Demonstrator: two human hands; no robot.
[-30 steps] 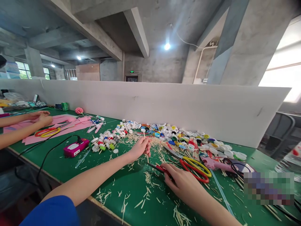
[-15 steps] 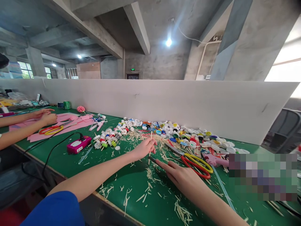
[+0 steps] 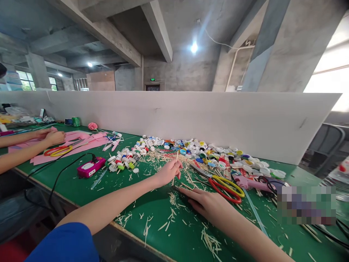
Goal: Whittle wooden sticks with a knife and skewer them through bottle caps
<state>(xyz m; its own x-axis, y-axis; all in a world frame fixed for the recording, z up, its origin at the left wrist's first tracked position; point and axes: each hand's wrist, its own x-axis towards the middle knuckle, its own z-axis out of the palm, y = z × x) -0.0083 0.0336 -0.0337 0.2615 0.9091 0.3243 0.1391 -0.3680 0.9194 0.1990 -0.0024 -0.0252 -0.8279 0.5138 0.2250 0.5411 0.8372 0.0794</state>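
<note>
A thin wooden stick (image 3: 177, 157) stands nearly upright in my left hand (image 3: 168, 172), whose fingers pinch it over the green table (image 3: 120, 203). Close to the stick's lower end is the tip of a dark, thin tool (image 3: 176, 188), held in my right hand (image 3: 203, 200) with the index finger stretched along it; most of the tool is hidden. Pale wood shavings (image 3: 173, 200) lie below and around both hands. Scissors with red and yellow handles (image 3: 226, 187) rest just beyond my right hand.
Bottle caps (image 3: 200, 149) are heaped along the white partition (image 3: 152, 114). A pink glue gun (image 3: 253, 183) lies at the right, a magenta box (image 3: 91, 168) with a black cable at the left. Another person's hands (image 3: 56, 137) are over pink paper (image 3: 40, 159) at the far left.
The stick has tilted slightly to the right at its top. My right hand has shifted a little with the tool near the stick's lower end. The camera view has moved slightly.
</note>
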